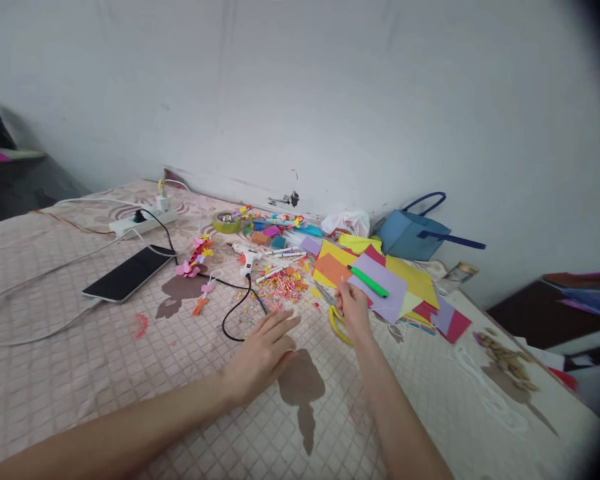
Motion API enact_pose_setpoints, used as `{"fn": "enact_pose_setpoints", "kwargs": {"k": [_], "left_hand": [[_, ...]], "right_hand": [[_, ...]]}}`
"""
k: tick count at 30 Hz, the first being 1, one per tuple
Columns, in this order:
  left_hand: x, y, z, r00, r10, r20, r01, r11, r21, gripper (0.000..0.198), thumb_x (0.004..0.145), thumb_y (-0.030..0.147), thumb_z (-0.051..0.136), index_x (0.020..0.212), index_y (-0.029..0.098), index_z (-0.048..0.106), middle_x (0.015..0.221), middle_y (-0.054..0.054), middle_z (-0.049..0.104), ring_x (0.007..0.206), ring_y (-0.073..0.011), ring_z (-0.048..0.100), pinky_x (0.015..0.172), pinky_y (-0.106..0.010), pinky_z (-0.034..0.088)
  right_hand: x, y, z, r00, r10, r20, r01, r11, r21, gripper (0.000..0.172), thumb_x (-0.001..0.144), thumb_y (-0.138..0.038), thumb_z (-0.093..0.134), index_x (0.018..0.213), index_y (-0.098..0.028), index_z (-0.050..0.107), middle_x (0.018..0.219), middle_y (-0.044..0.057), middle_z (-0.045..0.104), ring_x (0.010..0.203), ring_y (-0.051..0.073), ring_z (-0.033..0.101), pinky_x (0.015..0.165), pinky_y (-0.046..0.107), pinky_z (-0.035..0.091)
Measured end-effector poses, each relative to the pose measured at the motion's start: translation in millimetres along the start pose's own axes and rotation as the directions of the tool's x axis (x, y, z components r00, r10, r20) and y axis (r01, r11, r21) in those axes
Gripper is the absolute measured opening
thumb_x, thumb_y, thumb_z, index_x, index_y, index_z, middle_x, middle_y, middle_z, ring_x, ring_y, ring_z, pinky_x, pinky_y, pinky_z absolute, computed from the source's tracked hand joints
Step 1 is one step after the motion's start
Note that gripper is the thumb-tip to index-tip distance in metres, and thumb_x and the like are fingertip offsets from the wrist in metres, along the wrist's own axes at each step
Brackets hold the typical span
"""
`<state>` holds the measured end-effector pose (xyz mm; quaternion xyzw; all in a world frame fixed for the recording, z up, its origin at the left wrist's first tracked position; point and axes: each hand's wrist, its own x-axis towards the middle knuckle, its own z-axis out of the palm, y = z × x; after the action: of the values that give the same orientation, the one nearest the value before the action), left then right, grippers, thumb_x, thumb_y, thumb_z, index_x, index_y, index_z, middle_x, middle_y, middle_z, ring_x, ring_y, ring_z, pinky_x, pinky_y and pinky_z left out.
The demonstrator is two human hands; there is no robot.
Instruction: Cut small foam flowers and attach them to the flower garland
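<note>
My left hand (263, 353) hovers over or rests on the checked tablecloth, its fingers stretched out and nothing visible in them. My right hand (354, 305) is closed in a pinch beside yellow-handled scissors (338, 327). It covers part of them, and whatever its fingertips hold is hidden or too small to name. Just beyond it, a green marker (369, 282) lies on a lilac sheet (387, 300), among yellow, orange and red sheets. Small paper scraps (285, 285) are heaped between the hands, toward the wall. A white glue gun (249, 260) lies behind them, its black cord running toward my left hand.
At the left are a dark-screened phone (129, 273) with a white cable and a power strip (145, 221). Green tape (227, 223) and a string of paper flowers (197, 257) lie farther back. A blue bag (410, 233) leans by the wall; peanuts (507, 360) lie right.
</note>
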<state>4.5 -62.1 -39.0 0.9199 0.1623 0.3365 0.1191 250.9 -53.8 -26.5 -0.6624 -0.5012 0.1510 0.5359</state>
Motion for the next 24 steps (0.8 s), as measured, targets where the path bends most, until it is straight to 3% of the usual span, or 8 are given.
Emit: {"fn": "enact_pose_setpoints", "kwargs": {"k": [2, 3, 6, 9, 16, 24], "left_hand": [[0, 2, -2.0, 1.0, 0.021, 0.001, -0.021, 0.998, -0.054, 0.017, 0.089, 0.023, 0.051, 0.077, 0.018, 0.062, 0.119, -0.006, 0.064, 0.121, -0.0256, 0.05, 0.102, -0.047, 0.04], [0, 3, -2.8, 1.0, 0.025, 0.0, -0.025, 0.997, -0.069, 0.018, 0.089, 0.025, 0.052, 0.074, 0.018, 0.061, 0.115, -0.006, 0.066, 0.118, -0.0256, 0.052, 0.102, -0.047, 0.04], [0, 5, -3.6, 1.0, 0.028, -0.011, -0.028, 0.996, -0.086, 0.012, 0.088, 0.024, 0.052, 0.084, 0.019, 0.062, 0.114, -0.005, 0.066, 0.118, -0.0252, 0.051, 0.102, -0.047, 0.039], [-1, 5, -2.7, 0.999, 0.032, -0.02, -0.034, 0.995, -0.092, 0.012, 0.088, 0.018, 0.05, 0.091, 0.019, 0.062, 0.113, -0.005, 0.066, 0.118, -0.0241, 0.051, 0.102, -0.046, 0.039], [1, 1, -1.5, 0.999, 0.042, -0.017, -0.043, 0.994, -0.1, 0.013, 0.089, 0.015, 0.048, 0.093, 0.019, 0.059, 0.109, -0.003, 0.068, 0.115, -0.0224, 0.053, 0.101, -0.043, 0.041], [3, 0, -0.6, 0.999, 0.033, -0.018, -0.035, 0.995, -0.095, 0.013, 0.09, 0.014, 0.047, 0.092, 0.018, 0.059, 0.103, -0.003, 0.069, 0.113, -0.0215, 0.054, 0.102, -0.042, 0.039]], "right_hand": [[26, 8, 2, 0.998, -0.054, -0.01, 0.052, 0.988, -0.143, 0.044, 0.088, -0.056, 0.04, 0.065, -0.02, 0.052, 0.049, -0.004, 0.044, 0.042, 0.011, 0.042, 0.04, 0.023, 0.035], [41, 11, 5, 0.996, -0.086, 0.012, 0.087, 0.972, -0.218, 0.039, 0.087, -0.052, 0.048, 0.067, -0.018, 0.054, 0.054, -0.003, 0.05, 0.05, 0.013, 0.05, 0.047, 0.024, 0.042], [85, 14, 22, 0.974, -0.143, 0.176, 0.204, 0.889, -0.411, 0.022, 0.09, -0.033, 0.055, 0.099, -0.014, 0.06, 0.096, 0.005, 0.063, 0.081, 0.016, 0.061, 0.072, 0.034, 0.052], [119, 16, 43, 0.93, -0.141, 0.34, 0.314, 0.785, -0.534, 0.027, 0.091, -0.03, 0.054, 0.115, -0.017, 0.056, 0.117, 0.008, 0.058, 0.097, 0.02, 0.06, 0.082, 0.041, 0.051], [148, 33, 74, 0.856, -0.056, 0.515, 0.452, 0.565, -0.69, 0.026, 0.092, -0.03, 0.053, 0.115, -0.019, 0.056, 0.119, 0.009, 0.057, 0.098, 0.02, 0.059, 0.083, 0.04, 0.051], [167, 41, 57, 0.828, -0.028, 0.559, 0.511, 0.446, -0.735, 0.029, 0.091, -0.03, 0.054, 0.117, -0.017, 0.055, 0.118, 0.008, 0.057, 0.097, 0.021, 0.06, 0.081, 0.041, 0.051]]}}
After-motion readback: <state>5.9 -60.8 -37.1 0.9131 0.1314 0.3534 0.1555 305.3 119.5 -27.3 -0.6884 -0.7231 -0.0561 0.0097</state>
